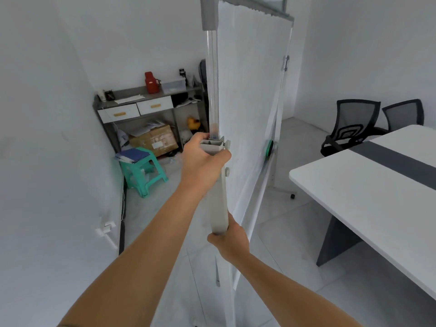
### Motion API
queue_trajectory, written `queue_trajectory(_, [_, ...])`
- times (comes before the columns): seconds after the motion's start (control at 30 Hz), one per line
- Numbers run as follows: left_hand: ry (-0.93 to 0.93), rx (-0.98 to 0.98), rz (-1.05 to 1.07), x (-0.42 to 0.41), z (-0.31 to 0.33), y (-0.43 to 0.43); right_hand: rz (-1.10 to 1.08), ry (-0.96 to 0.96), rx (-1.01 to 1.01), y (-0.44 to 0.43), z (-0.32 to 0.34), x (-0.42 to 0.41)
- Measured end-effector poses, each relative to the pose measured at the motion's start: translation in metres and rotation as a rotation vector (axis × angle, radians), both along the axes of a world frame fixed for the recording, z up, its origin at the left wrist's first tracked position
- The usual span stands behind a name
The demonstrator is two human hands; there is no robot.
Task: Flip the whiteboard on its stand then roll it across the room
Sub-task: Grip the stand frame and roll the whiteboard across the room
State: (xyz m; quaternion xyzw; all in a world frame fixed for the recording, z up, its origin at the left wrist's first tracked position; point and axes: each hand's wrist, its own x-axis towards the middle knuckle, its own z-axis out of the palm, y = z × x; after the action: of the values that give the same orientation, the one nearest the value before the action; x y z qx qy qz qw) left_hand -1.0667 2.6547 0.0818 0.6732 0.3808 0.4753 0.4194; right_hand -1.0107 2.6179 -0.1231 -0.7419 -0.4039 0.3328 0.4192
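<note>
Whiteboard [250, 90] upright, frame centre. Left hand [203, 159] clenched on stand post [218, 199] top; right hand [230, 239] grasping same post lower down. Green eraser [268, 148] on board.

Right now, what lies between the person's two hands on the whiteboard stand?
In the head view, only the stand's grey post spans from left hand down to right hand; nothing else lies between.
</note>
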Motion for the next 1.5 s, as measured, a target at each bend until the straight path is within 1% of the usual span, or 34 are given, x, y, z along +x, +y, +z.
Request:
queue_trajectory(0.23, [-0.019,-0.009,-0.104,0.067,0.002,0.136,-0.086,0.062,-0.030,0.129,0.009,0.062])
queue_trajectory(0.57, [-0.013,-0.002,-0.158,0.163,-0.003,0.323,-0.143,0.071,-0.026,0.308,0.006,0.156])
queue_trajectory(0.7, [-0.025,-0.001,-0.170,0.206,-0.001,0.394,-0.129,0.041,0.016,0.378,0.006,0.199])
queue_trajectory(1.0, [-0.024,-0.028,-0.223,0.293,0.001,0.541,-0.158,-0.021,0.012,0.525,0.009,0.287])
queue_trajectory(1.27, [-0.039,-0.011,-0.343,0.367,0.001,0.685,-0.248,-0.023,0.016,0.667,0.007,0.359])
queue_trajectory(1.5, [-0.014,-0.023,-0.430,0.428,0.001,0.818,-0.336,-0.008,-0.030,0.794,0.013,0.416])
